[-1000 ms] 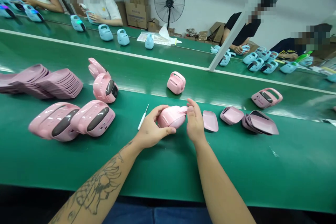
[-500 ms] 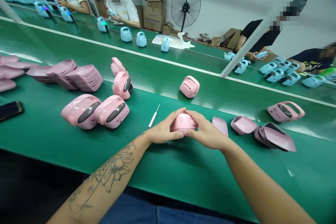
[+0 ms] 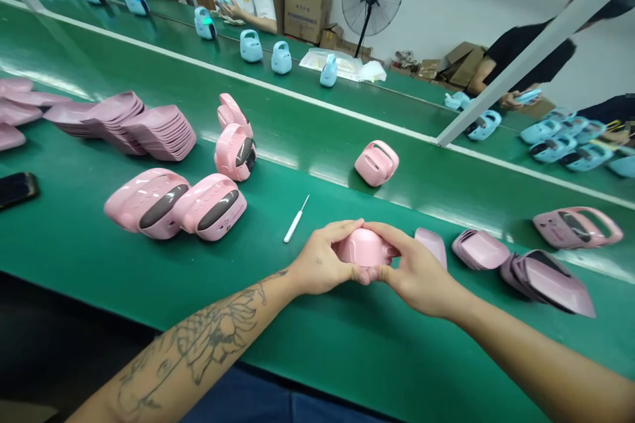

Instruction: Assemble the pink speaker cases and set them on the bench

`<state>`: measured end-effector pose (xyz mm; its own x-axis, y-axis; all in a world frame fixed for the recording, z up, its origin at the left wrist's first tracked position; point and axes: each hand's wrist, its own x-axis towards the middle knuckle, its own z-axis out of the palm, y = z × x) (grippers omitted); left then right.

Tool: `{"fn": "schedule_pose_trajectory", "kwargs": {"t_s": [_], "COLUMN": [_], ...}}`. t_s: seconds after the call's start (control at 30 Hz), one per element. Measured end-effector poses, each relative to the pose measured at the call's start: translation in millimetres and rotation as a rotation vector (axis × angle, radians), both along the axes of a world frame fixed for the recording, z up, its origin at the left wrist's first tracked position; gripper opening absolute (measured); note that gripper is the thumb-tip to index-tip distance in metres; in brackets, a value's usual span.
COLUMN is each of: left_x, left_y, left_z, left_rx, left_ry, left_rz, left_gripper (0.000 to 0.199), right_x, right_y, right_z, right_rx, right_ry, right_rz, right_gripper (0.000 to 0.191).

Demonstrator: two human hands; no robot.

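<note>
The tattooed left hand (image 3: 322,259) and the bare right hand (image 3: 417,271) wrap their closed fingers (image 3: 337,232) around a rounded pink plastic casing (image 3: 362,246), gripping it between them over the green tabletop (image 3: 347,357). A slim white-handled screwdriver (image 3: 296,219) lies near the left hand, and a flat pink plastic panel (image 3: 430,244) sits just beside the right hand

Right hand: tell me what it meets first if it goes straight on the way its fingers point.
The pink plastic casing, which the right hand already touches. Beyond the casing, the left hand lies in the same line, cupping its far side.
</note>
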<state>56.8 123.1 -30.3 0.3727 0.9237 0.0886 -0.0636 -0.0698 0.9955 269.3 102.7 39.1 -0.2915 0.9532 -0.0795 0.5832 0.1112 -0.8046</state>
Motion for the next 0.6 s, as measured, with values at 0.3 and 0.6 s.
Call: {"fn": "schedule_pose_trajectory", "kwargs": {"t_s": [0.3,0.6], "left_x": [-16,5], "left_y": [19,27], "left_z": [-5.8,-14.3], "left_rx": [0.032,0.103], "left_ry": [-0.007,-0.049], "left_rz": [-0.019,0.419], "left_gripper": [0.091,0.083], "right_x": [-2,-55], "right_y": [15,-1], "right_z": [-22.4,-62.4], "right_rx": [0.209,0.271], "right_ry": [0.025,0.214], "right_rz": [-0.108,-0.387], "right_gripper": [0.082,0.064]}}
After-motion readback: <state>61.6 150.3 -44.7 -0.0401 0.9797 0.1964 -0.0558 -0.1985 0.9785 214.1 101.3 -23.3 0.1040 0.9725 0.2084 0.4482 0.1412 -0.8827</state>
